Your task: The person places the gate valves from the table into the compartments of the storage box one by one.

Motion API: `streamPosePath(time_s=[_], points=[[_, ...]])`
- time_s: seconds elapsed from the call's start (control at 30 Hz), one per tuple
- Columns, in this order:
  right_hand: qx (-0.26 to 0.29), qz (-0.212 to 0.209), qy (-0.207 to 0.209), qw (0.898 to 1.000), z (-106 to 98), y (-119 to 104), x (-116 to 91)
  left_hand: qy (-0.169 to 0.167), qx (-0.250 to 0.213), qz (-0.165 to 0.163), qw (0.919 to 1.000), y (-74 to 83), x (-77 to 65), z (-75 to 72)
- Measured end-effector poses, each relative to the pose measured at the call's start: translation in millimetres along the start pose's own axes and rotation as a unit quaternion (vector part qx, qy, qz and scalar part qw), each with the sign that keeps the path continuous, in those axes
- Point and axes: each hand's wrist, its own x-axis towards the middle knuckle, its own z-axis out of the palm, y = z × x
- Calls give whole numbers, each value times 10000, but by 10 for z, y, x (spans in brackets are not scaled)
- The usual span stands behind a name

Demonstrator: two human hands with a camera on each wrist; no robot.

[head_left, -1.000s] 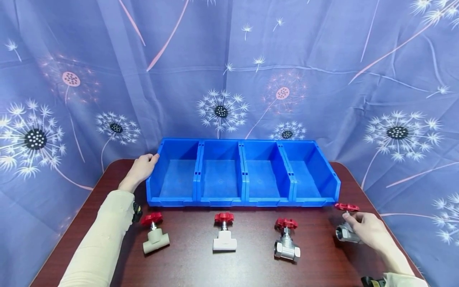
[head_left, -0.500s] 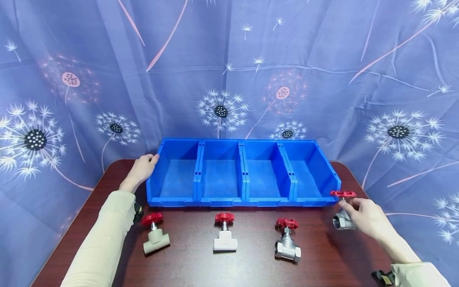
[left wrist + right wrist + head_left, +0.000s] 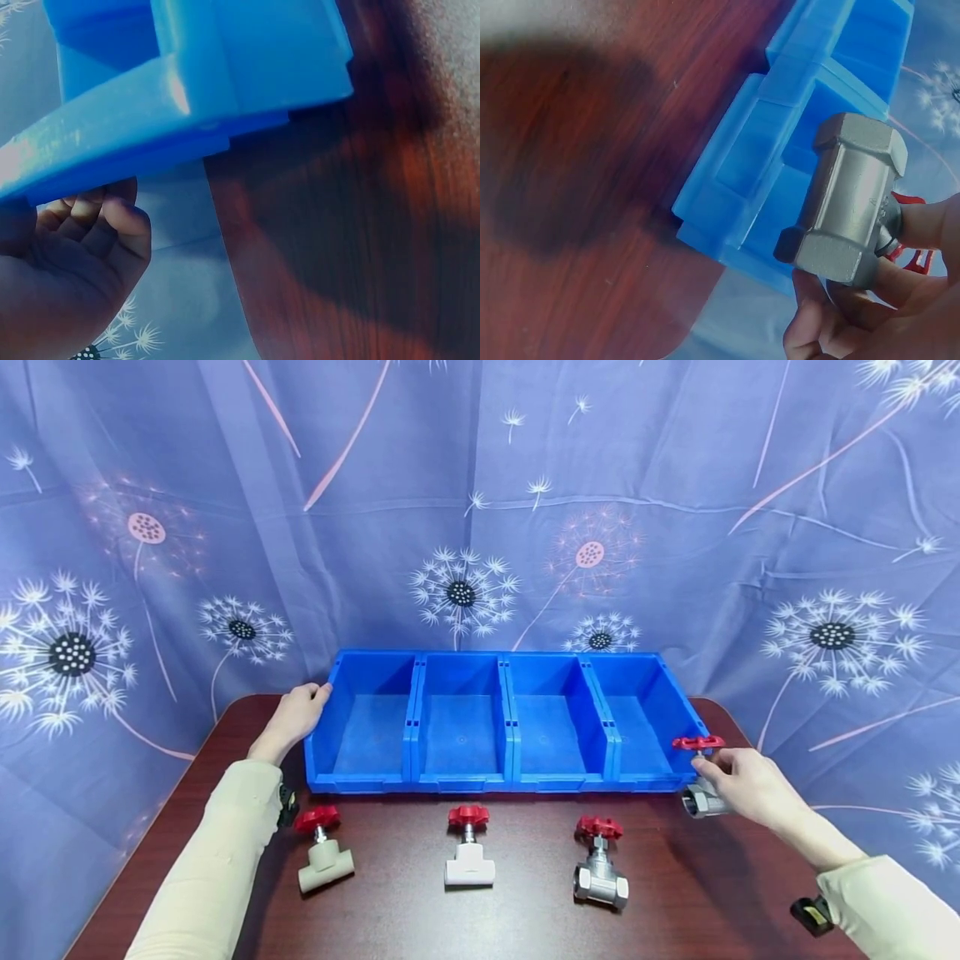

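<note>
My right hand (image 3: 757, 785) grips a metal gate valve (image 3: 847, 199) by its neck, just below the red handwheel (image 3: 698, 742). The valve is off the table, by the front right corner of the rightmost blue bin (image 3: 693, 727). At the far left, my left hand (image 3: 296, 717) holds the outer side wall of the leftmost blue bin (image 3: 97, 135), its fingers curled against it. On the table in front of the bins lie a beige plastic valve (image 3: 326, 862), a white plastic valve (image 3: 470, 864) and another metal gate valve (image 3: 600, 881), each with a red handwheel.
Several blue bins stand joined in a row at the back of the dark wooden table (image 3: 405, 927), their insides bare. A patterned blue cloth (image 3: 375, 568) hangs close behind the bins and down both sides of the table.
My right hand has lifted the metal gate valve from the table's right side and carried it up and left to the rightmost bin's corner. The left hand stays in place.
</note>
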Motion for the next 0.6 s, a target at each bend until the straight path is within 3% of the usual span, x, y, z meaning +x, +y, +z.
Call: streamPosePath(time_s=[0.3,0.6], points=[[169,-42,-492,9986,34,-142,214,-12,37,-8,10000,-28,-1,-4],[240,-21,-434,9988,149,-145,384,25,-29,-22,10000,-17,13,9]])
